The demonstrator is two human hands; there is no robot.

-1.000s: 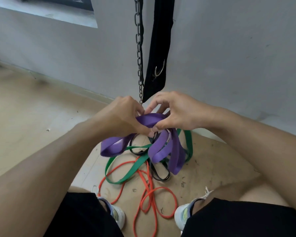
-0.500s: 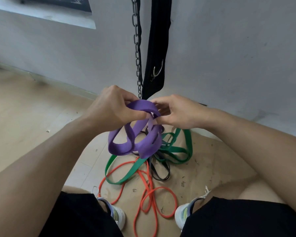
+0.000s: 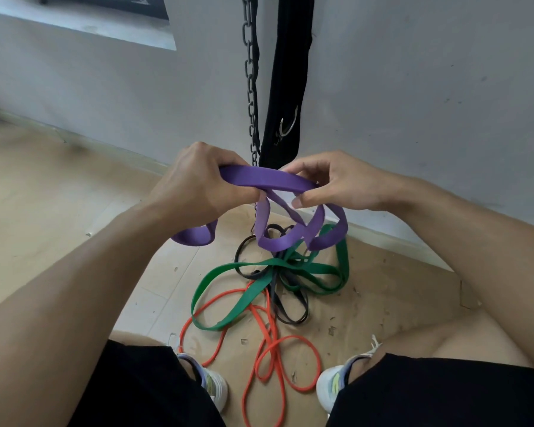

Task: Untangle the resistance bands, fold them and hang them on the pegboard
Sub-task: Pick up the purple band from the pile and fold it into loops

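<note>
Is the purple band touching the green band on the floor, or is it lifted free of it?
Cannot tell. In the head view the purple band's lowest loops overlap the green band in the picture, so contact or a gap is not visible.

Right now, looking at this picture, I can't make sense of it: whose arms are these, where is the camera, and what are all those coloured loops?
There is no machine here. The camera sits on a person's head and looks down, so you see their own arms, knees and shoes. The left hand and right hand both grip a wide purple band, a stretchy exercise loop, lifted above the floor. Below lie three more bands, crossing one another: a green band, an orange band and a thin black band. Against the wall hang a metal chain and a black strap. No pegboard is visible.
</note>
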